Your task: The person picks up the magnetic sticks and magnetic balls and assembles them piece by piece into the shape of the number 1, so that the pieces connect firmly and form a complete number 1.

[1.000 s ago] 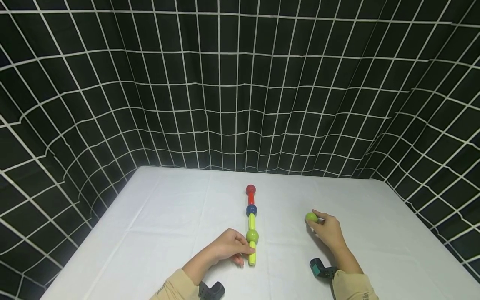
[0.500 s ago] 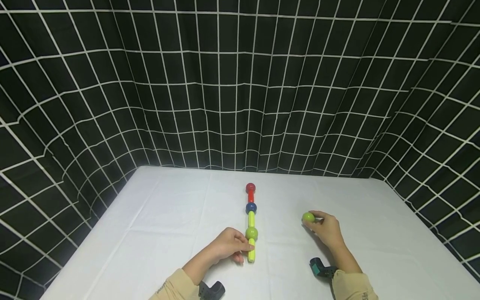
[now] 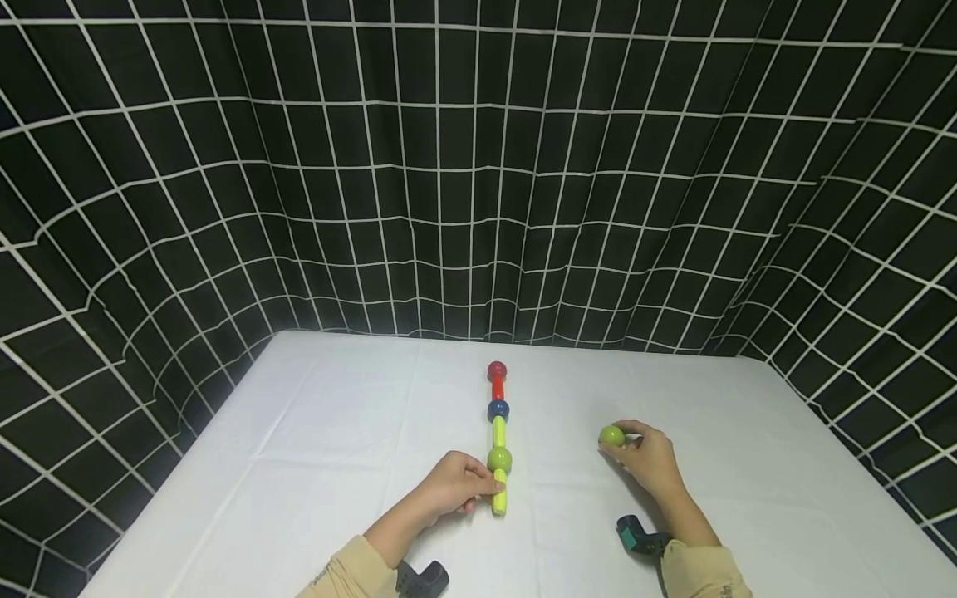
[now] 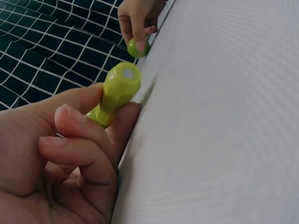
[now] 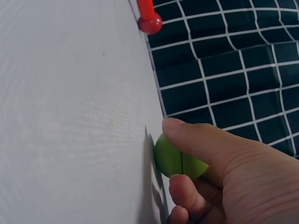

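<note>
In the head view a straight chain runs away from me: a red ball (image 3: 497, 370), a red rod (image 3: 498, 389), a blue ball (image 3: 498, 409), a yellow-green rod (image 3: 498, 432), a green ball (image 3: 499, 459) and a near yellow-green rod (image 3: 499, 501). My left hand (image 3: 458, 486) pinches that near rod between thumb and finger. Its free end, with a grey disc in the middle, faces the left wrist camera (image 4: 128, 73). Off to the right, my right hand (image 3: 652, 461) holds a loose green ball (image 3: 611, 436) by thumb and fingertips. A seam crosses this ball (image 5: 175, 156) in the right wrist view.
A white cloth covers the table (image 3: 359, 399). Behind it and at both sides hangs a black curtain (image 3: 463, 191) with a white grid. Dark wrist devices (image 3: 639, 536) sit below both hands, at the tan sleeves (image 3: 703, 569).
The left hand has slid the whole chain a little away from me and slightly left. The right hand has brought its green ball a short way left, toward the chain.
</note>
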